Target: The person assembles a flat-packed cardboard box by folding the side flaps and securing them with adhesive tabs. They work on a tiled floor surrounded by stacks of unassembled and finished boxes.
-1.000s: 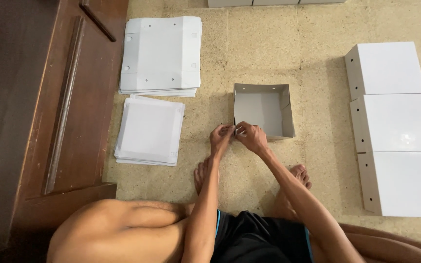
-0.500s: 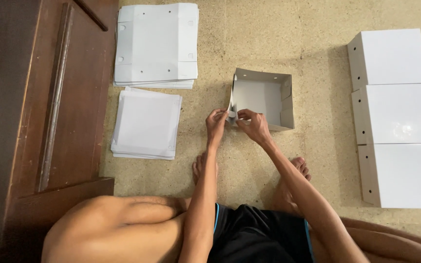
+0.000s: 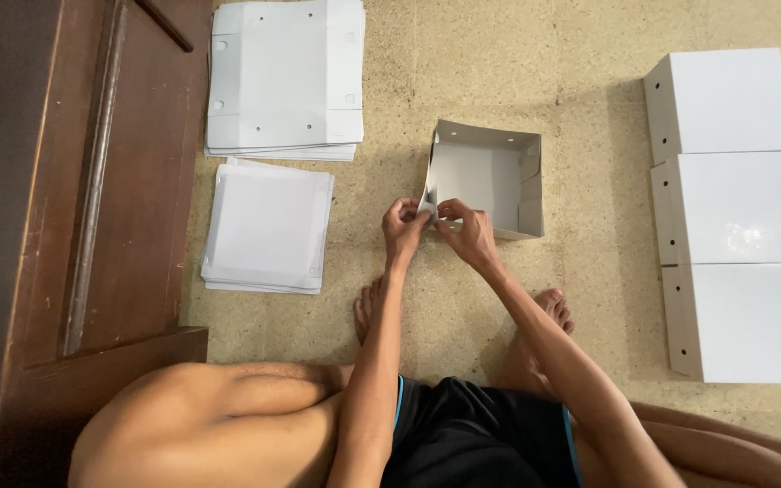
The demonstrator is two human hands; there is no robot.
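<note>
1. Box-folding going on here: half-formed grey box [image 3: 490, 181] sits on the floor [image 3: 499, 72] dead centre, just ahead of the feet.
2. Left hand [image 3: 404, 230] pinches the near-left corner flap; right hand [image 3: 467, 235] grips that same corner from about 3 o'clock of it. Both clamped on card.
3. Looks like the corner-locking step to me, so I'd say that flap needs tucking flush next.
4. Flat blanks [image 3: 284, 77] stacked at 11 o'clock, white sheets [image 3: 268, 226] at 9, finished white boxes [image 3: 734, 212] lined up at 3.
</note>
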